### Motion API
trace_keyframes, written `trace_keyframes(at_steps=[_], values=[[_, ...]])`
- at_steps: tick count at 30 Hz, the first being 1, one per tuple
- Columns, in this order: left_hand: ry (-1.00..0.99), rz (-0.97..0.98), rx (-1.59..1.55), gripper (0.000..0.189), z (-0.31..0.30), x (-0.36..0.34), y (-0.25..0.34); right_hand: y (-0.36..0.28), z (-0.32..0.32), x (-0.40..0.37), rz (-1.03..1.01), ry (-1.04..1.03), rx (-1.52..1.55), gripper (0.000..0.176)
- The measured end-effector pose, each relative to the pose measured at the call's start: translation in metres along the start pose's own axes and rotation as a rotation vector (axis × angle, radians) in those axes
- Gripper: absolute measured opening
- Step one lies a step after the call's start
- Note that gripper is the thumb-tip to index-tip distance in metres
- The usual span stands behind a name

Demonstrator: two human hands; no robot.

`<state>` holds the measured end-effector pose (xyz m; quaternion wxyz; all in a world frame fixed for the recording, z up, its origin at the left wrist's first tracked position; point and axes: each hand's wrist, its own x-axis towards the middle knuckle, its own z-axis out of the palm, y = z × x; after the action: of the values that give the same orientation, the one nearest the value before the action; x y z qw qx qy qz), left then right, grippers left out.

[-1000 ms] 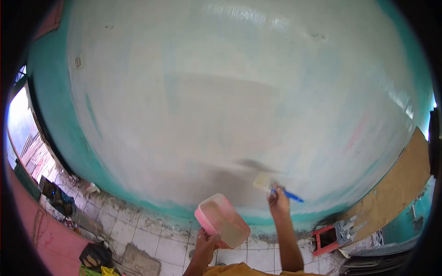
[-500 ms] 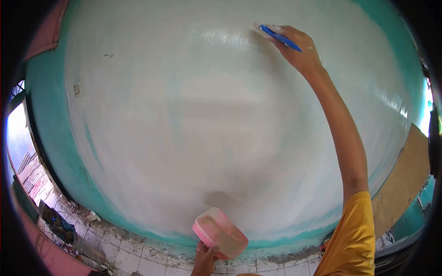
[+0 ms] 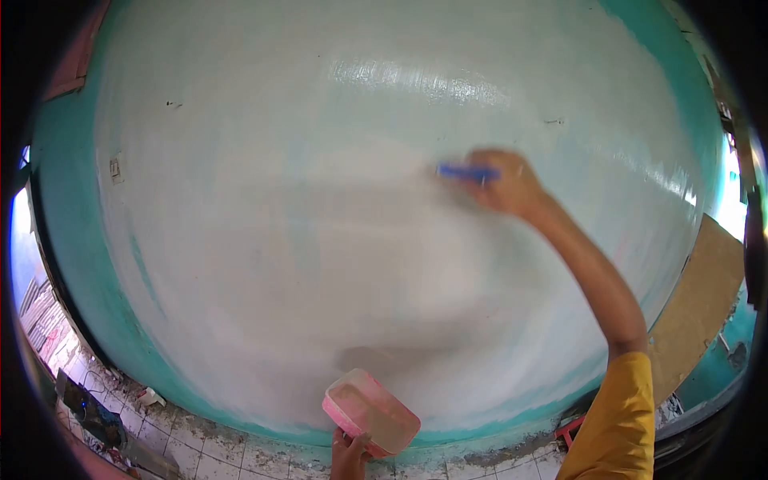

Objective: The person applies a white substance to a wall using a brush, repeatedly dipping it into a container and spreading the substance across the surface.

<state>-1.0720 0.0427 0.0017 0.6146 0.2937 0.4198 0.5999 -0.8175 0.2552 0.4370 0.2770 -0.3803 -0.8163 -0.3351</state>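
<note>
My right hand (image 3: 508, 184) is closed around a blue-handled paintbrush (image 3: 466, 172), which is smeared by motion near the middle of the wall. The brush's bristle end is not clear. White paint with thin turquoise streaks covers the wall (image 3: 232, 248), and a glossy wet-looking band shines above the hand. Low in the view, my left hand (image 3: 350, 458) grips a pink plastic tub (image 3: 339, 414) by its lower side. The tub is tilted, with a pale coating inside.
Turquoise borders the white area along its edges. A brown board (image 3: 696, 308) leans at the right. A dark object (image 3: 92, 408) lies on the tiled floor (image 3: 220, 452) at lower left, near a bright doorway. A wall switch (image 3: 117, 169) sits at the left.
My right hand has moved down the wall with the paintbrush. My left hand still holds the tub, slightly farther left and lower in view.
</note>
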Motion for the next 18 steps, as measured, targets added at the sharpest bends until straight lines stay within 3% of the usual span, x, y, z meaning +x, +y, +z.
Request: trace_keyframes(at_steps=[3,5,6,9,13,16,17,18], values=[[0.02,0.018,-0.033,0.048,0.011,0.003,0.003,0.04,-0.043,0.079,0.115,0.229,-0.197,0.065],[0.06,0.042,-0.029,0.045,0.016,0.003,0.006,0.064,-0.073,0.12,0.097,0.41,-0.385,0.053],[0.025,-0.001,-0.051,0.045,0.015,0.002,0.007,0.062,-0.082,0.129,0.009,0.597,-0.39,0.044],[-0.02,-0.038,-0.062,0.045,0.008,0.006,-0.001,0.051,-0.077,0.124,0.114,0.61,-0.365,0.028],[-0.019,-0.018,-0.061,0.046,0.014,-0.002,0.012,0.017,0.003,0.044,-0.136,0.214,-0.366,0.015],[0.005,-0.058,0.017,0.045,0.008,0.001,0.011,-0.041,0.034,-0.029,-0.298,-0.094,-0.119,0.039],[0.003,-0.06,0.017,0.045,0.007,0.0,0.011,-0.049,0.036,-0.039,-0.27,-0.106,-0.023,0.024],[-0.015,-0.053,-0.008,0.046,0.007,0.001,0.013,-0.048,0.034,-0.034,-0.272,-0.106,-0.025,0.024]])
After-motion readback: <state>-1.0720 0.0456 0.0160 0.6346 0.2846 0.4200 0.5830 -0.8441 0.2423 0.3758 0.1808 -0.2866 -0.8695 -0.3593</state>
